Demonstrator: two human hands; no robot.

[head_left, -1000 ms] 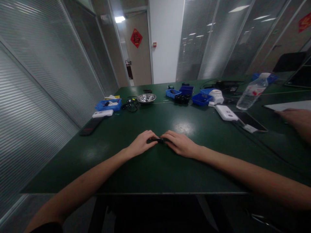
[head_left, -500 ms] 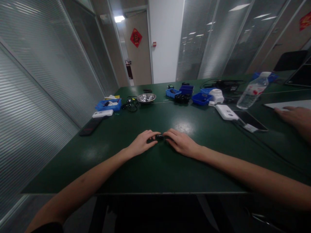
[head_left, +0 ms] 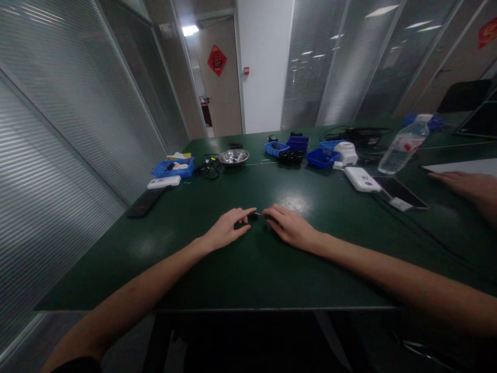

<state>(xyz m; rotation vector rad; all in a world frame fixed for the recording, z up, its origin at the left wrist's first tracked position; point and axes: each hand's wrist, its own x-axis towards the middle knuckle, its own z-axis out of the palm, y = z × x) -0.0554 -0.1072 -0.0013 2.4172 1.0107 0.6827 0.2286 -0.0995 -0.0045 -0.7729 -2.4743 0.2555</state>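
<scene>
A small black object (head_left: 253, 215) lies near the middle of the green table (head_left: 217, 280), at the fingertips of my left hand (head_left: 229, 228). The thumb and forefinger of that hand are apart, and its other fingers curl beside the object. From the right, my right hand (head_left: 289, 227) reaches in with fingers bent together around a dark item too small to make out. A thin, light-coloured piece shows between the object and the right fingertips.
A metal bowl (head_left: 233, 157), blue trays (head_left: 321, 158) and black cables (head_left: 209, 168) stand farther back. At the left lies a dark phone (head_left: 145, 202). Toward the right are a white power bank (head_left: 362, 179), a water bottle (head_left: 406, 145) and another person's hand (head_left: 471, 186).
The dark item between my hands now shows as two parts with a thin light piece between them. The other person's hand has shifted left.
</scene>
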